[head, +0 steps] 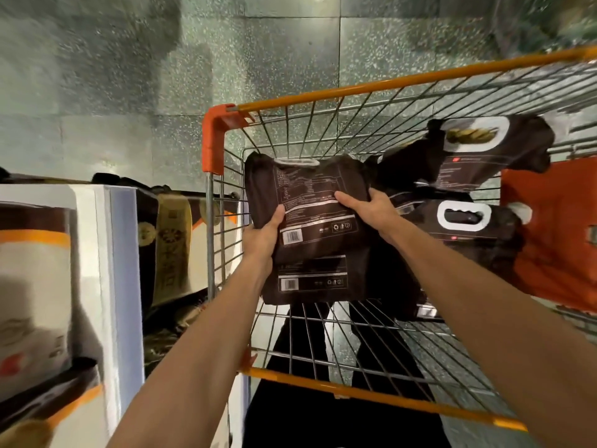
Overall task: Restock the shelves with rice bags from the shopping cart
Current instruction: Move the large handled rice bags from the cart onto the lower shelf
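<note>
**Dark rice bag held in both hands over the cart**

A dark brown rice bag (310,202) was held at the centre of the frame, inside the wire basket of the orange-rimmed shopping cart (355,88). Its printed back was turned upward and its white handle cut-out pointed toward the top of the frame. The bag's left edge was gripped by the left hand (268,234), with the thumb laid on the printed face. Its right edge was gripped by the right hand (368,211), the thumb likewise pressed on top. A second barcode panel was seen just below the held bag; whether it belonged to that bag or to another beneath it could not be told.

Two more dark bags were seen in the cart to the right of centre. One (478,156) was tilted against the far wire wall and the other (468,231) lay below it, its white-ringed handle hole turned up. An orange bag (555,240) was pressed against the right edge of the frame, beside them.

At the left of the frame a white shelf (106,253) was seen, blurred. A white-and-orange bag (35,270) was stocked on it at the far left, and a gold-patterned bag (171,240) lay lower down, just beside the cart's left wall. Speckled grey floor tiles (129,59) filled the upper part of the frame.
</note>
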Demonstrator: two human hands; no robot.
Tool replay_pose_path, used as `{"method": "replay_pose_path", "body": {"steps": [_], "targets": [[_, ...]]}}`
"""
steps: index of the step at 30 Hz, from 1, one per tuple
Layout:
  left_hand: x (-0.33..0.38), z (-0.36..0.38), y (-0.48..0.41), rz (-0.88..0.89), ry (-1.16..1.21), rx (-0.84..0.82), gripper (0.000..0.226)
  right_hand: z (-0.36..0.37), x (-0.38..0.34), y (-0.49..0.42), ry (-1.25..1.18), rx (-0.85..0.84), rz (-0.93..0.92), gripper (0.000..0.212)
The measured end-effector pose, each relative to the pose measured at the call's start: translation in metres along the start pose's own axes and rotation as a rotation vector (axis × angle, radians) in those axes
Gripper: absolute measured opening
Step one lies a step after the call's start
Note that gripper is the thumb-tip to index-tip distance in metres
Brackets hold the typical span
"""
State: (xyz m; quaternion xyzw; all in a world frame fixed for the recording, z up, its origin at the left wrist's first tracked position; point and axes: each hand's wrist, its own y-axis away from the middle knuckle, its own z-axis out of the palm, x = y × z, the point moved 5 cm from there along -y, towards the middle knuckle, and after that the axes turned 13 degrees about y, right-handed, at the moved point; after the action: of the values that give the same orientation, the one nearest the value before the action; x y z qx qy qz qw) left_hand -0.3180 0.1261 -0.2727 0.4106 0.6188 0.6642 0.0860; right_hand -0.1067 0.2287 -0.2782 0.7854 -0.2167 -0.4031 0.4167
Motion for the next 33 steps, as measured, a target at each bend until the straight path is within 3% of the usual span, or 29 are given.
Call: {"method": "replay_pose_path", "body": {"steps": [4, 8, 13, 15, 18, 22, 26, 30, 33], "targets": [[0.002, -0.005, 0.020, 0.058, -0.053, 0.037, 0.047, -0.010, -0.001, 0.019, -0.034, 0.023, -0.078, 0.040], [0.003, -0.019, 0.052, 0.084, -0.067, -0.014, 0.044, -0.025, 0.001, 0.048, -0.022, 0.002, -0.179, 0.029], [-0.005, -0.017, 0.087, -0.179, -0.085, -0.217, 0.064, -0.037, 0.025, 0.079, -0.095, -0.034, -0.184, 0.010], [0.000, -0.015, 0.092, -0.119, -0.130, -0.194, 0.051, -0.035, 0.037, 0.079, -0.114, -0.048, -0.135, 0.016], [0.001, -0.007, 0.112, 0.121, -0.165, -0.158, 0.033, -0.034, 0.057, 0.086, -0.078, -0.119, -0.058, 0.043], [-0.012, 0.004, 0.136, 0.381, -0.385, -0.121, 0.034, -0.036, 0.085, 0.098, 0.114, -0.251, -0.024, 0.082], [-0.027, 0.029, 0.165, 0.530, -0.511, -0.155, 0.045, -0.053, 0.094, 0.118, -0.096, -0.358, 0.005, 0.067], [-0.056, 0.068, 0.191, 0.440, -0.454, -0.415, 0.036, -0.083, 0.110, 0.133, -0.376, -0.381, 0.016, 0.076], [-0.079, 0.085, 0.181, 0.414, -0.573, -0.460, 0.031, -0.114, 0.124, 0.131, -0.569, -0.331, 0.016, 0.077]]}}
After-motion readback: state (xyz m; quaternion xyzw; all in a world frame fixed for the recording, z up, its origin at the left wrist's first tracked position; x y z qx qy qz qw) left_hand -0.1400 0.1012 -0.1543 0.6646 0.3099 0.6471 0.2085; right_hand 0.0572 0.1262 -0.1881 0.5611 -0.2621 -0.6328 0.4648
